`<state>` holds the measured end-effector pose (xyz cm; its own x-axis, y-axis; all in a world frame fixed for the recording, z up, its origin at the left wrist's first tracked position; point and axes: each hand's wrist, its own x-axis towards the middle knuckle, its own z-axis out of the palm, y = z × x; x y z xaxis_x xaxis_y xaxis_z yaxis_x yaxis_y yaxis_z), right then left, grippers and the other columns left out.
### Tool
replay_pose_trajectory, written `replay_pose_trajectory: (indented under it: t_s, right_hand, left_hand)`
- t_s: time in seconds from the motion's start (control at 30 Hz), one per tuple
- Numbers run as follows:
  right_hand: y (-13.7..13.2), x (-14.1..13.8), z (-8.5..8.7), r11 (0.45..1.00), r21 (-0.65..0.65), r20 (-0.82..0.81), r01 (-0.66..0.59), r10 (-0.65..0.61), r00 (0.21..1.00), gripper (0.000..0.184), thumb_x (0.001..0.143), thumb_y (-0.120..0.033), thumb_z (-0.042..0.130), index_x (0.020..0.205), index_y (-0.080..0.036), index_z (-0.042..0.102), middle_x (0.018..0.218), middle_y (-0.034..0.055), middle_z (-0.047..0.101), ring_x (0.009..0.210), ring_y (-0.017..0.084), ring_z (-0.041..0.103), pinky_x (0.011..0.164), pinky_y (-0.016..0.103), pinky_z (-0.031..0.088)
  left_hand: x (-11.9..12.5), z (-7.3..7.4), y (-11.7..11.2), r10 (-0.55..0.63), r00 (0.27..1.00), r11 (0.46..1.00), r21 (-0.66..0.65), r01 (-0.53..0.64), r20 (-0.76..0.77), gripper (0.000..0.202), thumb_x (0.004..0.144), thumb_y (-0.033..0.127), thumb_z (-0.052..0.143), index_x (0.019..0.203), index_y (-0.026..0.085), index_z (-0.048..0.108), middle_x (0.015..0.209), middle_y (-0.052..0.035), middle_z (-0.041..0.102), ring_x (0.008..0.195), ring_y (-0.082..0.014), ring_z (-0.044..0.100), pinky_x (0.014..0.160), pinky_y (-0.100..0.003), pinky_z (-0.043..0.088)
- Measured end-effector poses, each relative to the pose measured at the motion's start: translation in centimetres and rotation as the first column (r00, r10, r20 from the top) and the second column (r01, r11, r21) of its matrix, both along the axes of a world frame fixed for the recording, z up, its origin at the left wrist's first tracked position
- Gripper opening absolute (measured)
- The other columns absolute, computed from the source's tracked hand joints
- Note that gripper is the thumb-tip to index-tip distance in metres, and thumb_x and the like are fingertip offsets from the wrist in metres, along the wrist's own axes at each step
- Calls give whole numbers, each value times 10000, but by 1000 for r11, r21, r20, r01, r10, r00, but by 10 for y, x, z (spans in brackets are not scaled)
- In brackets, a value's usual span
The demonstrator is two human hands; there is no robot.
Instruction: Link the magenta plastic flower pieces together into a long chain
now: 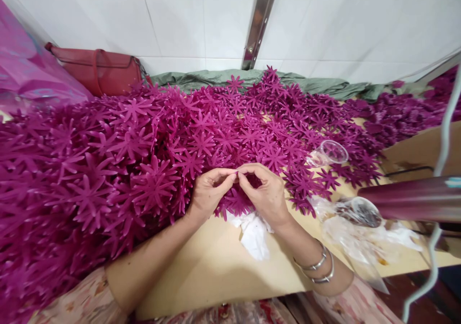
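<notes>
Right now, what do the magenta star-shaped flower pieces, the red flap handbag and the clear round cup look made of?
Magenta star-shaped flower pieces: perhaps fabric or soft plastic; mostly matte, with curled petals. Red flap handbag: likely leather or imitation; smooth, mild sheen. Clear round cup: probably thin plastic; see-through, with a glossy rim.

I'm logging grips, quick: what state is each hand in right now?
Left hand: closed, fingertips pinching a tiny purple piece.
Right hand: closed, fingertips pinching the same piece.
</notes>
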<state>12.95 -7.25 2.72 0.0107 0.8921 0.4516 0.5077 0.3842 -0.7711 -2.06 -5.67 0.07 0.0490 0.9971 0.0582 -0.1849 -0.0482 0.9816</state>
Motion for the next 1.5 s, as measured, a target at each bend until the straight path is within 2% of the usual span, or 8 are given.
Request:
replay_pose_trajectory:
  t_s: [0.23,0.4,0.63,0.93,1.3,1.5]
  right_hand:
    - [1,1,0,999,19,8,-46,46,999,98,902,-187,681,970,-229,737,996,58,780,933,202,736,917,392,583]
    - [1,1,0,998,53,48,-45,43,998,90,922,-193,660,945,-243,731,994,60,787,954,211,746,934,413,584]
    - [2,3,-5,978,199,201,-57,16,979,129,929,-159,639,985,-237,723,990,72,795,950,216,747,906,418,575]
    - [3,2,-8,967,250,266,-39,-30,964,132,938,-144,624,988,-236,704,985,74,795,939,216,748,883,418,566]
    - [0,-2,-8,981,190,186,-49,13,983,134,934,-144,621,974,-242,705,1010,68,788,950,213,743,909,429,552]
    - [-1,-4,-4,993,109,96,-48,37,995,110,930,-159,634,937,-243,706,982,63,780,937,216,740,902,421,558]
  left_hand:
    - [0,0,1,53,999,999,-5,-53,-1,142,756,277,801,846,167,794,864,-43,813,790,-162,745,822,-287,612]
    - [0,-2,-1,26,1000,1000,14,-25,-18,139,784,269,784,879,170,803,903,-47,821,819,-168,755,857,-300,614]
    - [-2,-3,-3,17,997,998,56,-13,-74,152,836,257,747,951,176,802,951,-47,823,860,-172,760,890,-299,604]
    - [-2,-6,-4,3,993,997,76,6,-119,185,860,251,728,1013,176,800,1015,-57,817,925,-183,760,961,-318,585]
    - [0,-5,-4,38,997,997,65,-34,-74,150,838,271,744,938,170,793,945,-52,820,863,-176,762,893,-310,600]
    - [0,-4,-3,30,997,998,61,-26,-72,129,850,273,733,912,166,770,912,-47,814,832,-168,753,847,-293,593]
